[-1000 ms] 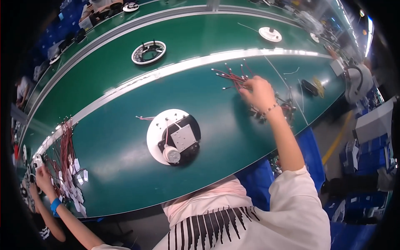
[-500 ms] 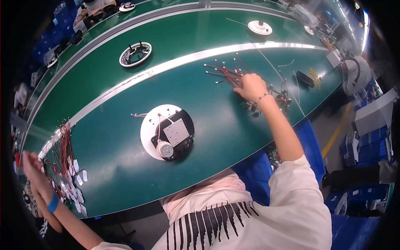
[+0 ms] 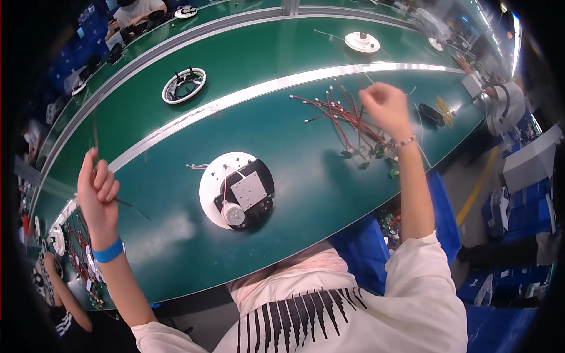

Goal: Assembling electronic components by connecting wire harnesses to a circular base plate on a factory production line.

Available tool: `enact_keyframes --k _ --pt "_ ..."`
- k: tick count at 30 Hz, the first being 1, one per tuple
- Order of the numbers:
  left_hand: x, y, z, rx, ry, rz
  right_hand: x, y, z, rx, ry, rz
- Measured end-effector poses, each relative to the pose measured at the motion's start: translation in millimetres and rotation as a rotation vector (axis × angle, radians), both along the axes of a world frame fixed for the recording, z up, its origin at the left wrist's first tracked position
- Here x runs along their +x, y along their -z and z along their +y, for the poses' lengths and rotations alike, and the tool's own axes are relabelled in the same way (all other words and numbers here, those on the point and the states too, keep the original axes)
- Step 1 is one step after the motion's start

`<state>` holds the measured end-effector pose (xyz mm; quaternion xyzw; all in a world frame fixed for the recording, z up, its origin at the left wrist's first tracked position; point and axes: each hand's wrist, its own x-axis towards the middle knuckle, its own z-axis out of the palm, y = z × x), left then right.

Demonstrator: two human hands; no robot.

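The step in hand looked like fetching wires: the left hand (image 3: 98, 191) had its grip clamped on a thin wire (image 3: 124, 203); the right hand's (image 3: 385, 109) fingers curled together near slender, dark-red wires (image 3: 338, 112), perhaps holding one, I couldn't tell. The next move seemingly called for snag-free handling. A smooth white disc (image 3: 210, 189) with a square, matte plate (image 3: 249, 190) lay on the glossy green tabletop (image 3: 312, 170) between the hands.

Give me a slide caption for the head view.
Left hand and right hand over a green table, a round assembly between them.
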<state>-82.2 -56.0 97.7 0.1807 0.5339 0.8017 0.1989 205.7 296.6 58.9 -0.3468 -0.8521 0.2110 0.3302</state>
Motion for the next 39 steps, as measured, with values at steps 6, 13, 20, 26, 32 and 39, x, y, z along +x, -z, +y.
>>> enact_keyframes --k 6,13,20,26,32,39 --pt "42 -9 45 -0.014 0.151 0.128 -23 -1 0 -0.107 0.001 0.454" --pt "71 -15 83 -0.024 0.485 0.249 -59 1 -25 0.682 -0.174 0.014" --pt "74 -6 86 0.048 0.500 0.081 -41 -17 -59 0.365 -0.298 0.011" --pt "96 1 114 0.142 0.553 -0.038 -77 -29 -119 0.430 -0.558 0.469" --pt "97 -9 131 0.333 0.405 0.160 -102 -16 -117 0.683 -0.584 0.397" --pt "81 -59 142 0.608 0.087 0.000 -103 47 -106 0.086 -0.434 0.469"
